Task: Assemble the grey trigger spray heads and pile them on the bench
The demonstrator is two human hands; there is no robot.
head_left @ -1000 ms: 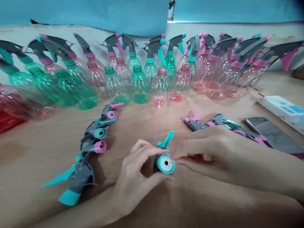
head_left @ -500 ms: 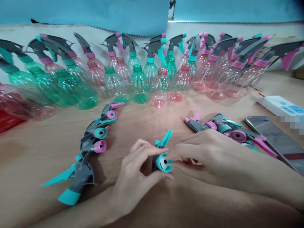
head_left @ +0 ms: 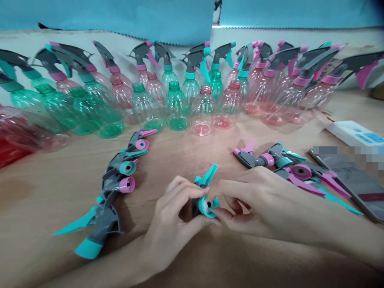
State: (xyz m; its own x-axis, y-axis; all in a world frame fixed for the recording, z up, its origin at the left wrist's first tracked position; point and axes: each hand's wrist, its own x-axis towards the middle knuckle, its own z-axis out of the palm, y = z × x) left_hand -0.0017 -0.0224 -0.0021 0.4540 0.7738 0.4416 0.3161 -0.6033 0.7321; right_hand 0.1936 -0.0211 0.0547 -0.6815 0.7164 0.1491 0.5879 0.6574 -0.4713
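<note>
My left hand (head_left: 171, 220) grips a trigger sprayer head (head_left: 204, 208) between thumb and fingers, with its grey body and teal trigger showing. The open teal collar faces me, and a white insert with a dark hole sits inside it. My right hand (head_left: 255, 196) has its thumb and index finger closed on the collar's rim and the insert; its other fingers are curled. Left of my hands, a sprayer head with a teal collar (head_left: 89, 248) lies on the table, below a column of several more, among them one with a pink collar (head_left: 127, 185).
Green and pink clear bottles (head_left: 176, 110) stand along the wall, many topped with sprayers. More loose sprayer heads (head_left: 301, 171) lie at right beside a phone (head_left: 349, 180) and a white power strip (head_left: 357, 134). Something red (head_left: 13, 154) is at the left edge.
My right hand has moved slightly left and down, its fingertips now on the collar, uncovering more of the sprayer heads at right. The left hand stays nearly still.
</note>
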